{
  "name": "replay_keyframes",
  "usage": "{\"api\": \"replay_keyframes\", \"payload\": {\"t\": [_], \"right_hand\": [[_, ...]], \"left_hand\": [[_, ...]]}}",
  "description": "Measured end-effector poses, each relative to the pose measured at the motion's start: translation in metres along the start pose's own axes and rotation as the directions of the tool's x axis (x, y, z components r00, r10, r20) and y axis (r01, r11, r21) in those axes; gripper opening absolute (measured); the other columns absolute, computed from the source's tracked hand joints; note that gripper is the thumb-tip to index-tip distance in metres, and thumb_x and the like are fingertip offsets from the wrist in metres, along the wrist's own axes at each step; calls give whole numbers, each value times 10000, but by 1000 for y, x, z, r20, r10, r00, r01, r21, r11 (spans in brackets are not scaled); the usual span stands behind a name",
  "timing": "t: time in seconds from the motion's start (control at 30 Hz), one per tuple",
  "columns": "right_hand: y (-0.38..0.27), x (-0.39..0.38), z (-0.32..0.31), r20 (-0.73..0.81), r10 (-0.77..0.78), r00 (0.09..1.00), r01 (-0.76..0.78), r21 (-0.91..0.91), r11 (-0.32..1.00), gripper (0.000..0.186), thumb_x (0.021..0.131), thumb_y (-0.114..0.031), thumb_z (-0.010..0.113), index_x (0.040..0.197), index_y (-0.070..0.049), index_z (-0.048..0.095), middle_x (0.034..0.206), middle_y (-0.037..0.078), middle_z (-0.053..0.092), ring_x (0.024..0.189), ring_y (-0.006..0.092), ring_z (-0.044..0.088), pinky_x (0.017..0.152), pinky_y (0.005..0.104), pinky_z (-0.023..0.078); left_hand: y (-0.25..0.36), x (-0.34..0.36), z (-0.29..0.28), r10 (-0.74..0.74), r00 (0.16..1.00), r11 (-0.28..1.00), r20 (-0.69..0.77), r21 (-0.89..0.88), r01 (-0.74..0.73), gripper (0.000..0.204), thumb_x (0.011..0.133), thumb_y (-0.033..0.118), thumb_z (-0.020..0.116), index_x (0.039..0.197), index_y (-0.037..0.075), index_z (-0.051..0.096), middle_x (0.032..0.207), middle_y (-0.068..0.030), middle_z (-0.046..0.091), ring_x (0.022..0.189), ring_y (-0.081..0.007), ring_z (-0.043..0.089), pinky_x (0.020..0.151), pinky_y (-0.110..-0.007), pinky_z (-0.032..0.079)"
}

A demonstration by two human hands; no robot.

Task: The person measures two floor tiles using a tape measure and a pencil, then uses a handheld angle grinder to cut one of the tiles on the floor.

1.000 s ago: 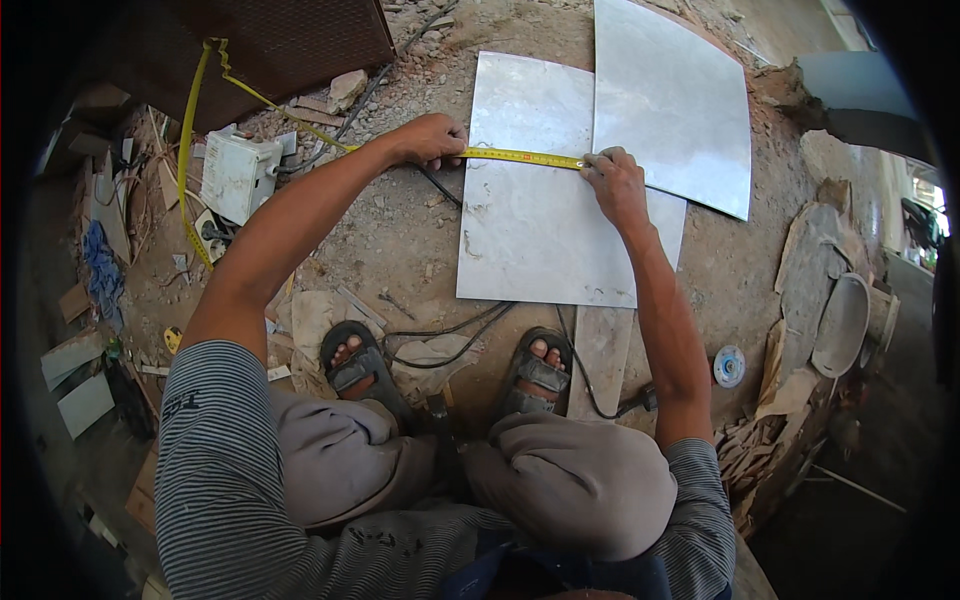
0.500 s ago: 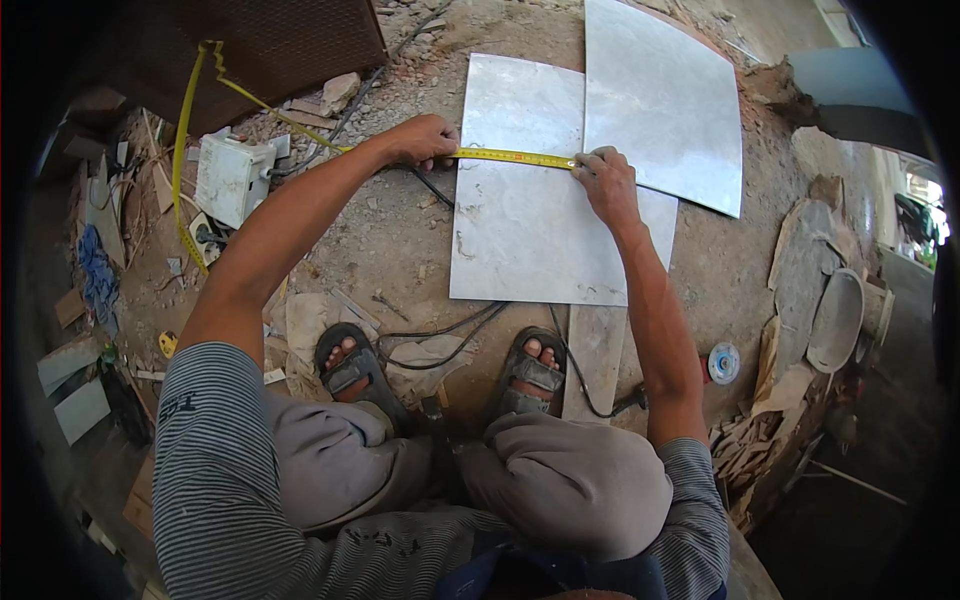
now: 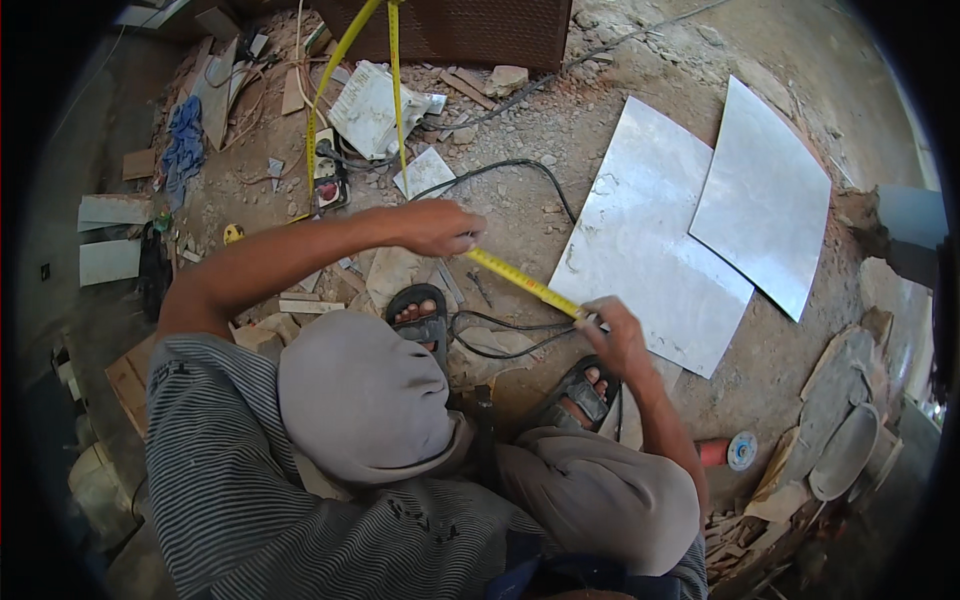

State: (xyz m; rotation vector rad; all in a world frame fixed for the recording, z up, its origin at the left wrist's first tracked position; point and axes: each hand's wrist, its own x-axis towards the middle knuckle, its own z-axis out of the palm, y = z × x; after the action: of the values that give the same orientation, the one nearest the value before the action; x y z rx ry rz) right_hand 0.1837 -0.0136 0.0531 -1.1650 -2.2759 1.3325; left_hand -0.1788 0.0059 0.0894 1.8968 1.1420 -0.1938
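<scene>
Head view: I saw the left hand (image 3: 440, 228) curled tight around the yellow measuring tape (image 3: 525, 281), fingers folded in, and the right hand (image 3: 615, 338) pinching it near its end, thumb against fingers. The stretch between them ran straight, slanting from far left to near right, left of a pale grey sheet (image 3: 640, 235). A second sheet (image 3: 768, 195) overlapped that one's right side. I couldn't tell whether the right hand touched the first sheet. More tape looped up at far left before a brown panel (image 3: 480, 35), crossing a white box (image 3: 370, 110) and passing just beside a power strip (image 3: 328, 165). A black cable (image 3: 515, 162) arched over the ground beyond the hands; a red tool (image 3: 712, 452) with a round disc lay near right, a blue cloth (image 3: 183, 148) far left.
</scene>
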Motion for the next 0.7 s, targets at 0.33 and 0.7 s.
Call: {"api": "replay_keyframes", "payload": {"t": [0.33, 0.7], "right_hand": [[-21, -24, 80, 318, -31, 948, 8, 74, 997, 229, 836, -173, 620, 927, 34, 586, 871, 223, 569, 848, 417, 554, 730, 442, 452], [-53, 51, 16, 281, -66, 957, 101, -109, 989, 222, 844, -110, 601, 1029, 9, 626, 933, 200, 623, 859, 351, 611, 750, 386, 488]], "left_hand": [[-42, -109, 60, -99, 919, 908, -381, 343, 240, 98, 787, 81, 524, 884, 88, 537, 842, -92, 569, 851, -289, 568, 766, -389, 413], [-28, -52, 99, 11, 946, 897, -324, 421, 133, 207, 766, 118, 552, 964, 110, 611, 948, -50, 597, 1017, -223, 564, 1062, -420, 283]]}}
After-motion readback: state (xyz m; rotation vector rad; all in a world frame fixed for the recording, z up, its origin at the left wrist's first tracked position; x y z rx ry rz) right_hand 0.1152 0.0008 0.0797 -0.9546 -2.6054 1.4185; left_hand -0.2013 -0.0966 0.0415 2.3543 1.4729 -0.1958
